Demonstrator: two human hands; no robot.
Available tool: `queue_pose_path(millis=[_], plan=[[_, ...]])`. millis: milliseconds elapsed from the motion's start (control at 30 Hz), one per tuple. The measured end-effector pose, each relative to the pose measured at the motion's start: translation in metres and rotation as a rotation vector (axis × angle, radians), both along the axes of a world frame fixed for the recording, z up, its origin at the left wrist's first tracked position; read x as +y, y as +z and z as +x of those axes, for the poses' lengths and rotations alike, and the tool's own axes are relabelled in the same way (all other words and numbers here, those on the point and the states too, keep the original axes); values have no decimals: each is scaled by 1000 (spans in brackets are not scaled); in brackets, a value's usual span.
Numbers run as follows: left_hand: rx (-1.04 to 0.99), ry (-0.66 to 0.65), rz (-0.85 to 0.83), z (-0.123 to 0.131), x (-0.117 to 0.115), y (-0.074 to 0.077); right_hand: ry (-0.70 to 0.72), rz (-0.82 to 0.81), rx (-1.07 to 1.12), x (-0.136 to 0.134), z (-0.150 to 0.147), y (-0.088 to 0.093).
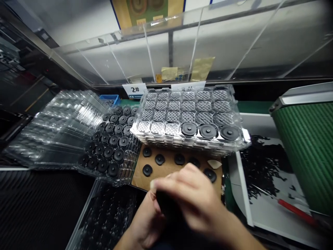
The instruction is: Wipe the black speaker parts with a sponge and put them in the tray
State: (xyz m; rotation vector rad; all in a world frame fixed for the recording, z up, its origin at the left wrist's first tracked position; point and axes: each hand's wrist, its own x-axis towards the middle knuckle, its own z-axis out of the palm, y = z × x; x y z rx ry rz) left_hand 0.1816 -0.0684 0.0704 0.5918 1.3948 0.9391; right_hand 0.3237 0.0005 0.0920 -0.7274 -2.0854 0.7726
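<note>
Near the bottom centre, my right hand is closed around a black round part, its thumb and fingers at the near rim. My left hand pinches the edge of the same part from the left. Motion smears the fingers a little, and most of the part is hidden. Just beyond the hands, several black discs with small centre hubs lie on a brown cardboard sheet. Behind that stands a stack of clear compartment trays, with three black discs in the top tray's front row.
To the left, black discs fill another clear tray stack beside leaning clear trays. A blue bin sits behind. On the right, a white tray holds black scraps and a red-handled tool, beside a green conveyor belt.
</note>
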Motion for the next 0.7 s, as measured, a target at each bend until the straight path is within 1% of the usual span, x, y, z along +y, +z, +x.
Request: queue_pose_path(millis=[33,67,100,133,167,233,267,333,367,433,500,533,567,600,633,667,700], plan=[[-84,49,-21,-2,1,0,-69,-96,-62,1,4,-6],[-237,113,-48,-4,1,-1,-139,-194,-139,2,9,-14],[-421,180,-72,-6,2,-1,-180,-284,-202,0,15,-22],[-549,237,-73,-8,2,-2,-189,-366,-233,-3,19,-31],[-630,276,-62,-11,2,-3,-155,-445,-230,-8,23,-40],[-658,294,-39,-14,2,-4,-78,-596,-166,-20,27,-56],[-658,294,-39,-15,2,-4,-75,-656,-137,-25,27,-62],[-651,286,-50,-14,1,-3,-153,-717,-112,-31,26,-67],[-644,279,-59,-13,1,-2,-221,-717,-107,-32,25,-65],[-636,271,-71,-10,0,-2,-346,-652,-64,-29,21,-52],[-633,263,-82,-7,0,-2,-392,-479,33,-25,13,-31],[-631,256,-95,-6,0,-2,-370,-357,88,-24,8,-21],[-626,250,-110,-6,0,-2,-317,-241,127,-24,3,-12],[-615,246,-123,-6,1,-3,-237,-160,141,-24,-1,-4],[-599,249,-133,-7,1,-3,-151,-123,132,-25,-5,1],[-583,260,-136,-8,2,-3,-62,-133,104,-25,-8,5],[-566,277,-135,-9,2,-3,11,-178,59,-25,-10,7]])
